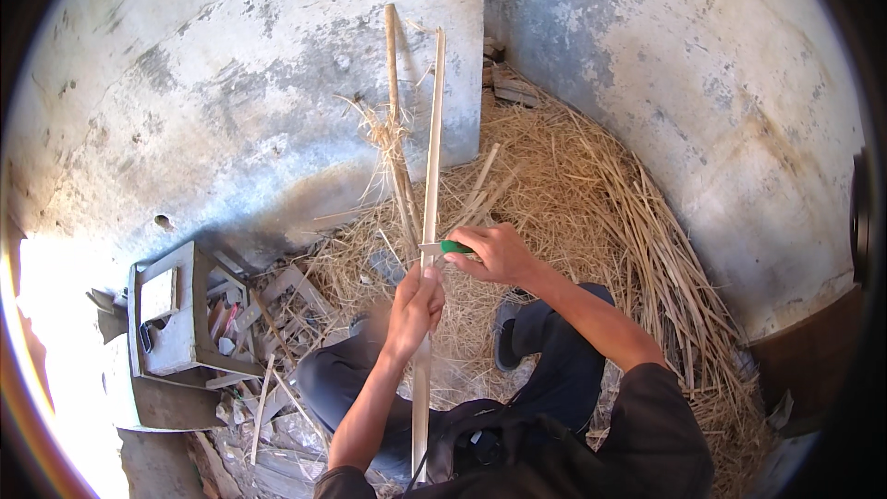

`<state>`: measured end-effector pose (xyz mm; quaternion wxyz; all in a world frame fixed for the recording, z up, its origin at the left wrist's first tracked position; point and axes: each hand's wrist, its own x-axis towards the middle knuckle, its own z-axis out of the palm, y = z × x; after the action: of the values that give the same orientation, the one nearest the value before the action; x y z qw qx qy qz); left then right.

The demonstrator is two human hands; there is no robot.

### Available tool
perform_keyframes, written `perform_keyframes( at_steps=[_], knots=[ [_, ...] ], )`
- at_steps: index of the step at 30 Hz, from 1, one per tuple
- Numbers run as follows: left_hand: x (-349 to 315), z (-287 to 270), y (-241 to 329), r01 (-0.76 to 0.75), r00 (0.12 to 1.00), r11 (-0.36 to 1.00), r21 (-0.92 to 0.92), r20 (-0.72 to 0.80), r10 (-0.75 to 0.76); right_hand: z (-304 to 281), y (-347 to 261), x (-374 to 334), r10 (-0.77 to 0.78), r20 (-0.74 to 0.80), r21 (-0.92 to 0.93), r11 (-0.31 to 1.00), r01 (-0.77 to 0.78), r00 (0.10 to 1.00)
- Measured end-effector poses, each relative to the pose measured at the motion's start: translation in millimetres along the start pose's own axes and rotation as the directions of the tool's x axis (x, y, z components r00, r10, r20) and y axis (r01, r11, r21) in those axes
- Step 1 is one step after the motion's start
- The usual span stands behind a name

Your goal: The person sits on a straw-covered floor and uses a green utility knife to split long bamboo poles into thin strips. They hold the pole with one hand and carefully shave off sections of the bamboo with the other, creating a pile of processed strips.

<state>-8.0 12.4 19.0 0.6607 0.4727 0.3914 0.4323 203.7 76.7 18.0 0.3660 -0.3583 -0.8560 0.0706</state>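
A long pale strip (433, 148), which looks like split bamboo, runs from my lap up and away in front of me. My left hand (413, 312) is wrapped round it at about its middle. Just beyond that grip, my right hand (494, 254) holds a knife (453, 247) by its green handle. The short blade lies across the strip, near my left thumb. Behind the strip, a round wooden pole (392, 60) stands propped toward the wall, with curled shavings (386, 132) caught partway up it.
Straw-like shavings and thin strips (573, 176) cover the ground ahead and to the right. At left, a worn wooden stool (185, 351) lies among wood scraps (294, 288). Weathered walls (647, 65) close in the far side and the right. My bent legs flank the strip.
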Motion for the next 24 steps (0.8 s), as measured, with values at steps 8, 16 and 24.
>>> perform_keyframes(
  at_steps=[8, 16, 24],
  knots=[
    [0.0, 2.3, 3.5, 0.001, 1.000, 1.000, 0.026, 0.001, -0.001, -2.4, -1.1, 0.4, 0.019, -0.010, -0.020, 1.000, -0.020, 1.000],
    [-0.1, 1.0, 1.7, 0.005, 1.000, 1.000, -0.004, 0.005, -0.005, -2.7, -0.7, 1.8, 0.010, -0.035, -0.035, 0.999, -0.012, 0.999],
    [-0.1, 1.5, 0.0, 0.026, 1.000, 1.000, -0.016, 0.004, -0.026, -3.5, 5.5, 1.0, 0.007, -0.030, -0.070, 0.998, -0.009, 1.000]
  ],
)
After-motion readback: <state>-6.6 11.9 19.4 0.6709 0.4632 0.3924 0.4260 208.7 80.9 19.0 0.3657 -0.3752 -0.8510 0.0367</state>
